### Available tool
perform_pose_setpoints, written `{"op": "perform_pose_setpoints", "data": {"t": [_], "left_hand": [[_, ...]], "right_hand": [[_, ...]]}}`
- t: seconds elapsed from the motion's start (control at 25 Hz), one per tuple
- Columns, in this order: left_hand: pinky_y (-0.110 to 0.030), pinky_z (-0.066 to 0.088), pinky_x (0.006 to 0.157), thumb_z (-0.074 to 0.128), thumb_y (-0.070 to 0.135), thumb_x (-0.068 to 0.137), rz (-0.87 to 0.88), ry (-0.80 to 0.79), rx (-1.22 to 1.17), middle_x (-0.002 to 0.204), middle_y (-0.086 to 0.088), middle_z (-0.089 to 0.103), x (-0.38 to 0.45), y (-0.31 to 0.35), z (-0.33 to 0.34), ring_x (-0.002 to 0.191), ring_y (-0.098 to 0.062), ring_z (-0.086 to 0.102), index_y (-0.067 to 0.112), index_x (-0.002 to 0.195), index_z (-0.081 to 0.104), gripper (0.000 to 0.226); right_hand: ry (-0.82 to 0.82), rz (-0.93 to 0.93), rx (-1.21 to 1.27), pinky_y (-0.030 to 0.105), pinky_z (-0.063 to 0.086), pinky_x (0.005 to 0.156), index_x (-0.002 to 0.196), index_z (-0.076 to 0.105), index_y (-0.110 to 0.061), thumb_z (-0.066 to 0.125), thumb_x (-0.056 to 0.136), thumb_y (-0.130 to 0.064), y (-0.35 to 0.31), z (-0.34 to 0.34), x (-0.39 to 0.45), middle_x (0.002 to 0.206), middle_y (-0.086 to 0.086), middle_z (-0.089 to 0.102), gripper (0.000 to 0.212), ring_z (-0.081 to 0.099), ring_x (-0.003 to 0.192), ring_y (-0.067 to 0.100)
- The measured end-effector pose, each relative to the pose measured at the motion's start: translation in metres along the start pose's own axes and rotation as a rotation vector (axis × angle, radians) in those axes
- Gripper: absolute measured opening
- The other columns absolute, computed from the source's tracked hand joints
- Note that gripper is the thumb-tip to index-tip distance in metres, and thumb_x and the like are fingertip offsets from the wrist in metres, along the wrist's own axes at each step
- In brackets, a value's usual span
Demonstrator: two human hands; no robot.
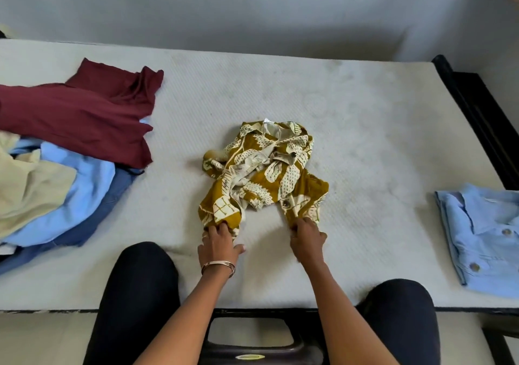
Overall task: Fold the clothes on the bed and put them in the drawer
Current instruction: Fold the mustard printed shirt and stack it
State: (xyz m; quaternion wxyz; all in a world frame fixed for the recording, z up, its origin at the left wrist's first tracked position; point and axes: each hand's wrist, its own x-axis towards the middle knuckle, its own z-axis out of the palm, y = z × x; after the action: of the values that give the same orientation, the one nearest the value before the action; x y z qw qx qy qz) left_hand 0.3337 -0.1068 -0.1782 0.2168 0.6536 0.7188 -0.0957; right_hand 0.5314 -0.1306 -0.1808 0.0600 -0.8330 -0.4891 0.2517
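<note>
The shirt (261, 170) is thin, crumpled printed cloth with glossy buttons. The bed (351, 117) has a matt, ribbed woven cover. A shiny metal bangle (219, 265) circles one wrist.

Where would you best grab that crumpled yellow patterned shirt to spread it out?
By its near edge, from the person's side. The shirt lies bunched, with two loose corners pointing toward the bed's near edge. The left hand and right hand each already pinch one corner there; lifting should let it hang open.
</note>
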Motion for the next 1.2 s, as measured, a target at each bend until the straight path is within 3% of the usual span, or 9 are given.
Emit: {"op": "perform_pose_setpoints", "data": {"t": [0.12, 0.28, 0.44, 0.52, 0.72, 0.84, 1.0, 1.12, 1.2], "left_hand": [[-0.042, 0.045, 0.091, 0.062, 0.049, 0.086, 0.003, 0.048, 0.069, 0.13, -0.008, 0.05, 0.005, 0.015, -0.001, 0.121, -0.028, 0.049, 0.018, 0.126, 0.051, 0.051], [-0.043, 0.046, 0.086, 0.058, 0.034, 0.09, 0.108, 0.114, 0.007, 0.12, -0.012, 0.055, 0.017, -0.001, -0.009, 0.109, -0.033, 0.053, 0.017, 0.108, 0.067, 0.026], [-0.034, 0.047, 0.061, 0.065, 0.024, 0.065, 0.462, 0.289, -0.052, 0.088, -0.009, 0.058, 0.01, -0.026, -0.016, 0.077, -0.033, 0.055, 0.009, 0.065, 0.062, 0.015], [-0.026, 0.04, 0.058, 0.059, 0.025, 0.073, 0.507, -0.033, -0.065, 0.076, -0.003, 0.051, -0.003, -0.023, -0.018, 0.07, -0.024, 0.051, 0.012, 0.068, 0.057, 0.014], [-0.023, 0.039, 0.055, 0.062, 0.028, 0.07, 0.434, -0.598, 0.309, 0.07, 0.0, 0.049, -0.018, -0.021, -0.01, 0.066, -0.02, 0.049, 0.016, 0.062, 0.05, 0.019], [-0.025, 0.039, 0.059, 0.063, 0.029, 0.076, 0.332, -0.458, 0.022, 0.074, 0.0, 0.053, -0.012, -0.028, -0.012, 0.07, -0.019, 0.051, 0.02, 0.071, 0.056, 0.013], [-0.027, 0.028, 0.052, 0.067, 0.021, 0.067, -0.03, -0.082, -0.774, 0.06, 0.0, 0.043, -0.004, -0.032, -0.039, 0.057, -0.017, 0.04, 0.016, 0.056, 0.044, 0.026], [-0.034, 0.033, 0.056, 0.061, 0.017, 0.043, -0.279, 0.094, -1.358, 0.063, -0.007, 0.034, 0.013, -0.039, -0.054, 0.064, -0.021, 0.037, 0.014, 0.048, 0.041, 0.021], [-0.04, 0.035, 0.059, 0.062, 0.013, 0.045, -0.282, 0.087, -1.478, 0.067, -0.008, 0.032, 0.024, -0.042, -0.059, 0.067, -0.024, 0.036, 0.016, 0.047, 0.039, 0.023]], "right_hand": [[0.232, 0.162, 0.643, 0.034, 0.048, 0.077, 0.094, 0.066, -0.015, 0.059, 0.082, 0.004, 0.013, -0.022, -0.011, 0.091, 0.004, 0.068, 0.024, 0.064, 0.093, 0.028], [0.435, 0.444, 1.296, 0.04, 0.057, 0.07, 0.103, 0.064, -0.01, 0.047, 0.09, 0.004, 0.029, -0.044, -0.019, 0.097, 0.015, 0.065, 0.026, 0.065, 0.081, 0.027], [-0.409, 0.458, 0.277, 0.033, 0.057, 0.056, 0.103, 0.052, -0.005, 0.048, 0.089, -0.003, 0.024, -0.043, -0.043, 0.099, 0.014, 0.06, 0.015, 0.06, 0.064, 0.023], [-0.593, 0.3, -0.188, 0.036, 0.055, 0.074, 0.103, 0.049, -0.013, 0.051, 0.087, -0.007, 0.009, -0.043, -0.057, 0.1, 0.007, 0.059, 0.017, 0.063, 0.079, 0.023], [-0.317, 0.065, -0.233, 0.048, 0.045, 0.091, 0.11, 0.059, -0.014, 0.057, 0.089, -0.013, -0.026, -0.061, -0.037, 0.106, 0.007, 0.059, 0.021, 0.059, 0.099, 0.031], [-0.182, -0.235, -0.015, 0.042, 0.044, 0.094, 0.106, 0.063, -0.012, 0.062, 0.087, -0.013, -0.039, -0.056, -0.008, 0.128, 0.014, 0.05, 0.018, 0.045, 0.124, 0.035], [-0.303, -0.466, -0.498, 0.059, 0.02, 0.116, 0.113, 0.067, -0.025, 0.062, 0.089, -0.012, -0.058, -0.029, 0.006, 0.164, 0.003, 0.0, 0.028, -0.002, 0.148, 0.039], [-0.273, -0.484, -0.521, 0.067, 0.014, 0.114, 0.127, 0.059, -0.016, 0.054, 0.092, -0.011, -0.065, -0.017, 0.017, 0.162, 0.0, 0.018, 0.035, 0.008, 0.148, 0.035], [-0.075, -0.471, -0.126, 0.063, 0.026, 0.109, 0.121, 0.063, -0.01, 0.052, 0.091, -0.005, -0.061, -0.028, 0.028, 0.15, 0.006, 0.043, 0.032, 0.032, 0.136, 0.034]]}}
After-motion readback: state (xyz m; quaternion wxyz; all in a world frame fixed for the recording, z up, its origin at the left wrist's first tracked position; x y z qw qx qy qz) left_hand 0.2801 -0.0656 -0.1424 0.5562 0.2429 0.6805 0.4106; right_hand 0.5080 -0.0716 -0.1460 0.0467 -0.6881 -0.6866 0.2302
